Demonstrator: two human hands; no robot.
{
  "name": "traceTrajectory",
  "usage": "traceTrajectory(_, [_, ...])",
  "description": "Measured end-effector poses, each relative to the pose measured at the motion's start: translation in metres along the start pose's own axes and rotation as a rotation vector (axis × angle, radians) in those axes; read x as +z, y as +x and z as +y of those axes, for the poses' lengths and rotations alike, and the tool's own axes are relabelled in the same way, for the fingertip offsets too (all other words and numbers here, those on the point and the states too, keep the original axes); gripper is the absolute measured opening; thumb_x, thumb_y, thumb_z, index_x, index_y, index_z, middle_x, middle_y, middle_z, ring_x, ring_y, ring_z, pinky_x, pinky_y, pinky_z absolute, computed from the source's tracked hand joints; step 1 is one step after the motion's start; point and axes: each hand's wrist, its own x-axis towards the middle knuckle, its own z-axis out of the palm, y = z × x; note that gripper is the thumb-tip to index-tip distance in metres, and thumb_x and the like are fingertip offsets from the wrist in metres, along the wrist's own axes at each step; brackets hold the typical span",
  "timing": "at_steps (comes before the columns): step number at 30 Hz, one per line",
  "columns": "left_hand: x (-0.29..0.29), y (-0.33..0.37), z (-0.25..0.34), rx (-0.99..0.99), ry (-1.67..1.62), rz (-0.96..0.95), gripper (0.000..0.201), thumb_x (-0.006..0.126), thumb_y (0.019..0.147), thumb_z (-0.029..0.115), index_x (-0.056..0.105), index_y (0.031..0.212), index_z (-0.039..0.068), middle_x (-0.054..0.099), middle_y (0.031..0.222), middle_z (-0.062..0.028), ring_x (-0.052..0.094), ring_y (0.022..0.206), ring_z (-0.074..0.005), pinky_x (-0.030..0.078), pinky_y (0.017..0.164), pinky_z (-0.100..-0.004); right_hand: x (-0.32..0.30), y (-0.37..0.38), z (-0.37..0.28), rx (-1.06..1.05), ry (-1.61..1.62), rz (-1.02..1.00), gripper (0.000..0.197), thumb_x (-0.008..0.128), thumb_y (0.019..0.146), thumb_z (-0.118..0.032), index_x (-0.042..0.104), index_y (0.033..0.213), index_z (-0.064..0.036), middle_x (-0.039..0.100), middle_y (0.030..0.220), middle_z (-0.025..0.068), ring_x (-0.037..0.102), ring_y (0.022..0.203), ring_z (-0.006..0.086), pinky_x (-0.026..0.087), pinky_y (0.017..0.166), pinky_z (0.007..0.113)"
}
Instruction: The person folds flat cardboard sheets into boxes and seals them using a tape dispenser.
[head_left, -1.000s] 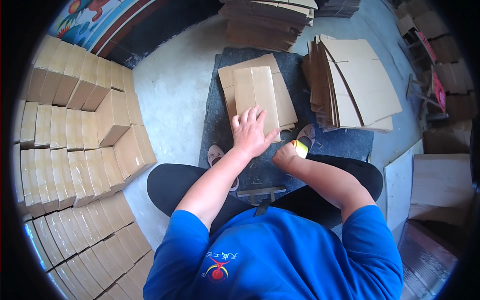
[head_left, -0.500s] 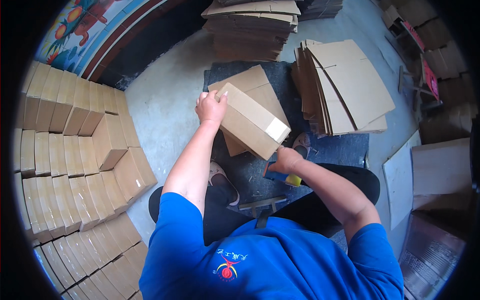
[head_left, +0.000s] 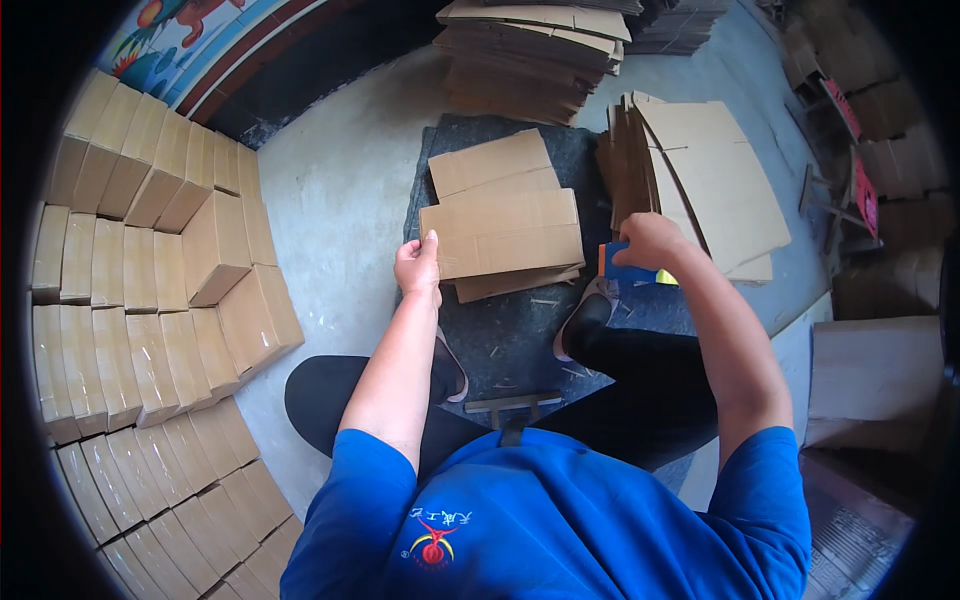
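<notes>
A closed cardboard box [head_left: 505, 232] lies turned nearly crosswise in front of me. My left hand [head_left: 417, 268] grips its left end, thumb on the near left edge and fingers against the side. Under the box are flat cardboard pieces [head_left: 490, 165], showing at its far side and along its near edge. To the right, apart from the box, my right hand [head_left: 652, 242] is wrapped round a blue tape dispenser [head_left: 614, 262] with an orange front edge and a yellow part at its rear. The dispenser's middle is hidden by my fingers.
Rows of taped boxes [head_left: 140, 270] are stacked at the left. A pile of flattened cartons [head_left: 715, 170] leans at the right, and another stack [head_left: 530, 60] stands farther back. A dark mat [head_left: 500, 340] lies under the work, between my feet. More cartons [head_left: 875, 370] line the far right.
The box has turned from a slant to nearly crosswise, a plain face now up. My right hand has moved right and away with the tape dispenser; my left hand has shifted nearer me.
</notes>
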Motion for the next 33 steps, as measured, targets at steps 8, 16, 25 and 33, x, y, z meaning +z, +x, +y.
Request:
traceTrajectory(8, [0.022, -0.07, 0.038, 0.269, -0.091, -0.368, 0.035, 0.06, 0.097, 0.036, 0.062, 0.109, 0.003, 0.059, 0.103, -0.0073, 0.057, 0.092, -0.0185, 0.047, 0.086, -0.0319, -0.063, -0.084, -0.004, -0.264, 0.803, 0.27, 0.035, 0.077, 0.075, -0.024, 0.073, 0.105, -0.0062, 0.068, 0.087, 0.0058, 0.064, 0.084, 0.0152, 0.053, 0.082, 0.031])
traceTrajectory(16, [0.037, -0.141, 0.073, -0.343, -0.54, -1.037, 0.06, 0.031, 0.102, 0.058, 0.057, 0.119, 0.007, 0.06, 0.108, -0.0057, 0.055, 0.1, -0.0156, 0.044, 0.091, -0.0327, -0.03, -0.072, -0.006, -0.327, 1.054, 0.185, 0.035, 0.081, 0.073, -0.017, 0.072, 0.105, -0.0055, 0.068, 0.091, 0.0016, 0.062, 0.086, 0.011, 0.053, 0.082, 0.029])
traceTrajectory(25, [0.029, -0.124, 0.049, -0.366, -0.612, -0.967, 0.035, 0.049, 0.101, 0.038, 0.061, 0.112, 0.007, 0.064, 0.106, -0.0069, 0.061, 0.096, -0.0142, 0.05, 0.082, -0.0323, -0.009, -0.055, -0.027, -0.316, 0.936, 0.11, 0.034, 0.077, 0.081, -0.018, 0.068, 0.109, -0.0024, 0.067, 0.095, 0.003, 0.06, 0.089, 0.0106, 0.051, 0.08, 0.028])
traceTrajectory(33, [0.003, -0.104, 0.029, -0.308, -0.473, -0.41, 0.015, 0.064, 0.094, 0.021, 0.059, 0.097, 0.007, 0.057, 0.074, -0.0003, 0.053, 0.06, -0.0101, 0.05, 0.058, -0.0278, -0.007, -0.034, -0.07, -0.263, 0.611, 0.225, 0.038, 0.074, 0.084, -0.032, 0.07, 0.096, 0.0031, 0.068, 0.078, 0.0128, 0.064, 0.073, 0.0164, 0.052, 0.07, 0.031])
